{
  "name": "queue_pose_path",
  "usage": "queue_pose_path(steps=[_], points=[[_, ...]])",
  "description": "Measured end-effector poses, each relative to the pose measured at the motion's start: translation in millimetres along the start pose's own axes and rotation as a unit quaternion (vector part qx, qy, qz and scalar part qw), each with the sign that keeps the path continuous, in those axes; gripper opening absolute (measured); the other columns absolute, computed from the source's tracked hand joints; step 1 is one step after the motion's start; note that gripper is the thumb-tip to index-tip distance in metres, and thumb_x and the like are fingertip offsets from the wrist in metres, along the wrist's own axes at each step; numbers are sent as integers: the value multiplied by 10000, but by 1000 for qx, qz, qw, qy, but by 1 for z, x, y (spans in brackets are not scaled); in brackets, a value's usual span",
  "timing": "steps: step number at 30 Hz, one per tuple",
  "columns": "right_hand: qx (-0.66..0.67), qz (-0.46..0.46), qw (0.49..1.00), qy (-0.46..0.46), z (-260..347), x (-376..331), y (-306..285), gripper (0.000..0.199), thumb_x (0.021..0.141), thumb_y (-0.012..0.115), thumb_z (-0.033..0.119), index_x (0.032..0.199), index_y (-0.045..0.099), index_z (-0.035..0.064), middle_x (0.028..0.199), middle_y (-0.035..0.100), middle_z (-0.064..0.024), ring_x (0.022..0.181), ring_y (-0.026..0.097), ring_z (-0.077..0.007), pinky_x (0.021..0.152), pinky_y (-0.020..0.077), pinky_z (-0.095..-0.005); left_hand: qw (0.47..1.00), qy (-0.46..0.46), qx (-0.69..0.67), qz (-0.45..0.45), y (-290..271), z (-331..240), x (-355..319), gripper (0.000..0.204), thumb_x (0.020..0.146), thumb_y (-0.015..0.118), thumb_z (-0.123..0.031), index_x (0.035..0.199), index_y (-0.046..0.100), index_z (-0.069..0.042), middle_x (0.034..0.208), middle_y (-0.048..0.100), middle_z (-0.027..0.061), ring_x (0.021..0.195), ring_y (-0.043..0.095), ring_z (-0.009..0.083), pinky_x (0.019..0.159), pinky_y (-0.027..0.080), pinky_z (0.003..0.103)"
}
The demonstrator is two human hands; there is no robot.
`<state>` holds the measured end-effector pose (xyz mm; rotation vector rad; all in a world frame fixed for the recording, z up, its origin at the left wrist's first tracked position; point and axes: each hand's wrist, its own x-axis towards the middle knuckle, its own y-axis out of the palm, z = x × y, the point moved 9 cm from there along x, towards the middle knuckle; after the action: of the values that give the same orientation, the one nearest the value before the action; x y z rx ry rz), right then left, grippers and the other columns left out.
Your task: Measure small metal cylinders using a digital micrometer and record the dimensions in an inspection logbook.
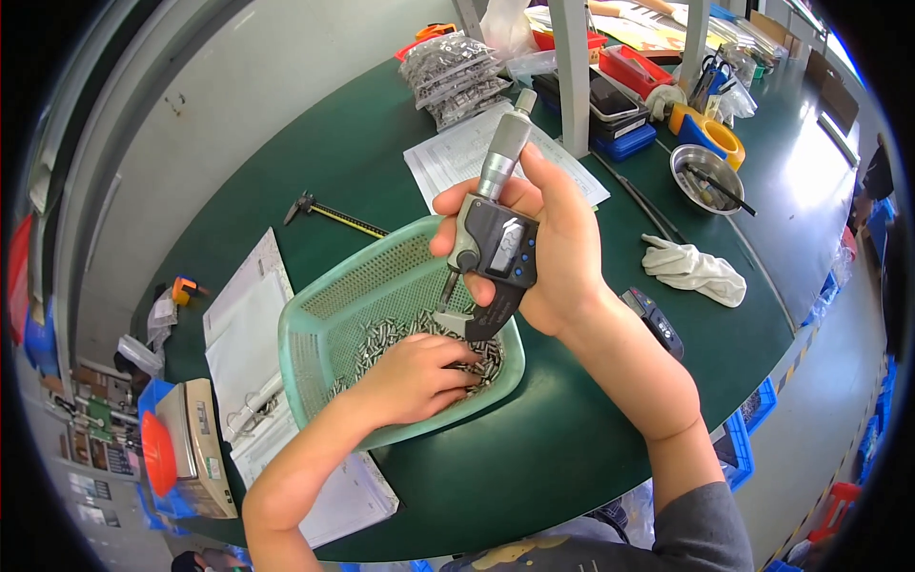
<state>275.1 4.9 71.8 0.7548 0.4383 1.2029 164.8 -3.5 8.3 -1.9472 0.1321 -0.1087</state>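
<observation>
My right hand (562, 248) is wrapped round a digital micrometer (500, 250), holding it tilted above the front right part of a green plastic basket (405, 436). The thimble points up and away; the black and grey frame curves down toward the basket. Between the measuring faces I cannot make out any part. Inside the basket lies a heap of small metal cylindrical pieces (389, 336). Down on that heap rests my left hand (419, 377), just below the micrometer frame. Its fingers are stretched to the right and apart, with the tips among the pieces; the thumb is hidden.
Left of the basket lie papers and a binder (250, 357), a caliper (334, 214) and a scale (195, 443). Bagged parts (453, 71) sit behind. To the right are a steel bowl (705, 178), a white glove (694, 272), a tape dispenser (710, 133) and another digital gauge (653, 322).
</observation>
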Motion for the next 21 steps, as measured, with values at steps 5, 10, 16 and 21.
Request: queue_pose_path(steps=[5,10,16,21], points=[[0,0,1000,-10,5,-2,1,602,832,276,539,857,525,-9,664,576,-144,409,473,-156,364,387,-243,997,-25,66,36,0,17,-35,235,646,613,-111,880,630,-120,937,567,10,902,533,189,778,418,337],[-3,4,1000,-21,3,3,4,600,835,272,533,845,531,-9,658,577,-143,397,480,-152,363,398,-239,985,-75,155,11,-13,33,-89,198,626,602,-80,822,633,-91,938,583,24,937,530,211,795,424,338],[-25,-1,999,-24,3,3,8,643,850,230,508,849,555,-46,667,586,-156,384,482,-162,351,395,-233,964,-165,208,-21,-49,37,-110,180,621,638,-126,795,646,-79,982,577,51,999,506,250,852,385,412],[-47,-23,999,-16,-10,0,-1,587,859,283,526,825,569,15,636,595,-120,365,481,-149,332,387,-239,992,-64,103,-33,-31,13,-50,306,603,686,-197,889,630,-103,982,554,71,953,498,275,807,390,418]])
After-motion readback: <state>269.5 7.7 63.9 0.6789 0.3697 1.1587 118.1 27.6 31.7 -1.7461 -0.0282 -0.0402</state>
